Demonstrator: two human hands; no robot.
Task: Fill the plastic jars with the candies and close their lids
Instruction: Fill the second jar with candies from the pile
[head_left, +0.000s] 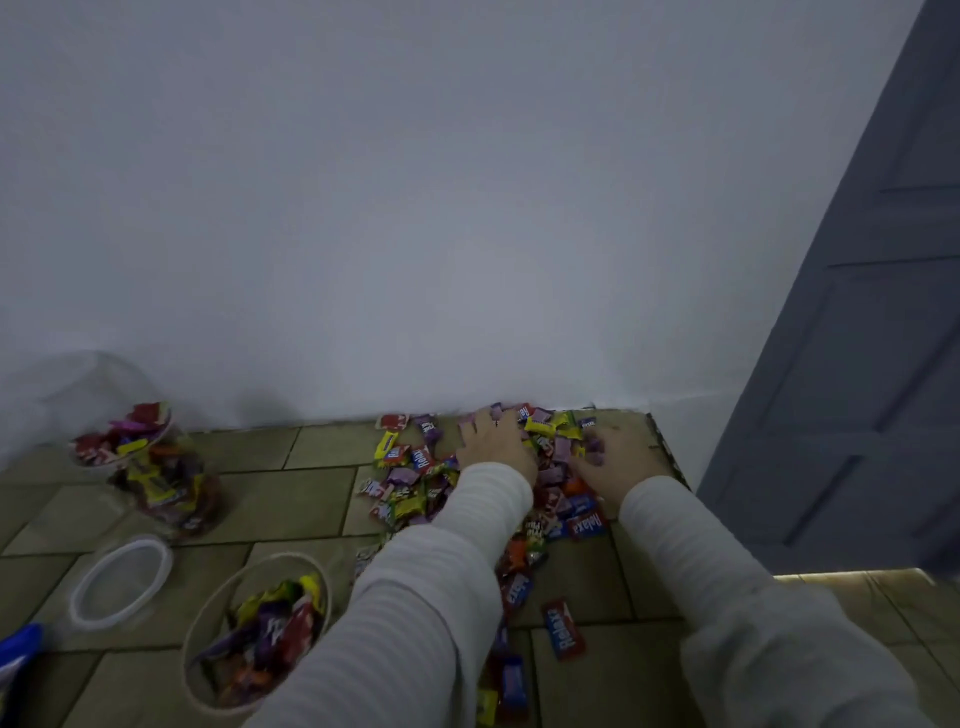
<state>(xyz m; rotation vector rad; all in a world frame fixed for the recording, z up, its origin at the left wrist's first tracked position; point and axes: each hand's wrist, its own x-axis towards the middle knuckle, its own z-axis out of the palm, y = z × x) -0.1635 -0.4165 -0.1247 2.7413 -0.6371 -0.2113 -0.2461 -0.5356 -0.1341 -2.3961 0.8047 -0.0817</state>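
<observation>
Nearest, an open jar (257, 631) sat part-filled, its lid (120, 582) just left. Both hands lay on the candies (550, 467) by the far wall: left hand (496, 441) spread, right hand (618, 457) curled around some. Gathering was underway; next, carry them to the jar.

The setting was a room in a home. A plain white wall (415, 208) met a tiled floor (291, 499), and a grey panelled door (857, 338) stood at the right, light showing beneath it.
</observation>
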